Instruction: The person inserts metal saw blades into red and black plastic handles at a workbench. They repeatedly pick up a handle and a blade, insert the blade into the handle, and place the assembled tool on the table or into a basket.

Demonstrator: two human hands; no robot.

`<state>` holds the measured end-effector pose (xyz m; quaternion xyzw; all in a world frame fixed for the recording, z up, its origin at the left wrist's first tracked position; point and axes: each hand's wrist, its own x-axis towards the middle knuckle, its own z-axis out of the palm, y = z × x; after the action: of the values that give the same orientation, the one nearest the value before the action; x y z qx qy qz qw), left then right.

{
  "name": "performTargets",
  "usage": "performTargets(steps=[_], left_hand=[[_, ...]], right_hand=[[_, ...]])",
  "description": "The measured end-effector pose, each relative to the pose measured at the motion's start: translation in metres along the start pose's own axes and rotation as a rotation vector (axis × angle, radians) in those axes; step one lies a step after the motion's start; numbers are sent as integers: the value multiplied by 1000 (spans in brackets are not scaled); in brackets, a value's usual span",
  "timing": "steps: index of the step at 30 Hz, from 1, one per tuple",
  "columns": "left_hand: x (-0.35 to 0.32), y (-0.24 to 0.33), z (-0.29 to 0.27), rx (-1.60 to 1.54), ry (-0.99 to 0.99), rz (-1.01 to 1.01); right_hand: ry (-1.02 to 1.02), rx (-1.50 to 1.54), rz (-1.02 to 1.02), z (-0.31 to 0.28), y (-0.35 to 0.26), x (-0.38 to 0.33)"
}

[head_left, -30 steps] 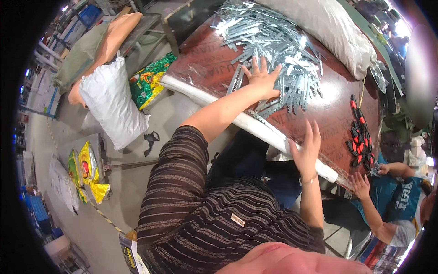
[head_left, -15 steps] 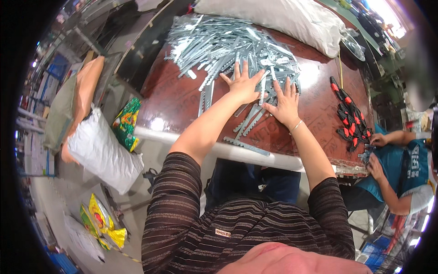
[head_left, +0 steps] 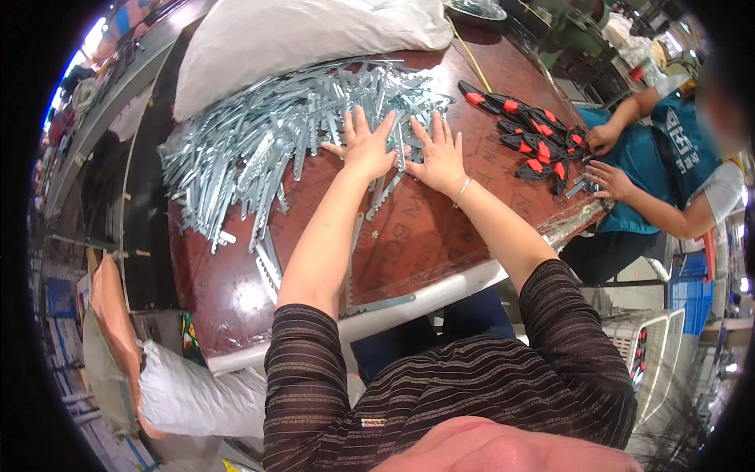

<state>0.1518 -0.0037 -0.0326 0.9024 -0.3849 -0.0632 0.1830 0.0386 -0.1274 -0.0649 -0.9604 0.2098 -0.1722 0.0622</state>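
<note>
A wide heap of flat, shiny metal strips with toothed edges [head_left: 244, 157] spreads over the reddish-brown table [head_left: 432, 244]. At the heap's near right side lies my left hand [head_left: 366, 151], palm down with fingers spread over the strips. My right hand [head_left: 440, 164], wearing a thin bracelet, is just right of it, also flat with its fingers apart. A few strips [head_left: 381, 197] show between and below the two hands. Neither hand grips anything. One loose strip [head_left: 381, 304] lies along the table's near edge, and what is under my palms is hidden.
Behind the heap rests a big white sack [head_left: 307, 47]. Black-and-red plastic parts [head_left: 539, 138] lie to the right. There a co-worker in a teal apron [head_left: 641, 153] handles small pieces at the table's corner. Another white sack [head_left: 197, 393] stands at lower left.
My view has turned to the right, so the heap sits further left in it. Loose strips below my hands are now closer to the heap. Both hands stay spread.
</note>
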Motion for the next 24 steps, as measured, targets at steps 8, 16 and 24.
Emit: performTargets(steps=[8, 16, 24], left_hand=[[44, 14, 14, -3, -49, 116], [-148, 35, 4, -334, 450, 222], [-285, -12, 8, -317, 695, -57]], right_hand=[[89, -255, 90, -8, 39, 25], [329, -234, -152, -20, 140, -15], [22, -136, 86, -42, 110, -14]])
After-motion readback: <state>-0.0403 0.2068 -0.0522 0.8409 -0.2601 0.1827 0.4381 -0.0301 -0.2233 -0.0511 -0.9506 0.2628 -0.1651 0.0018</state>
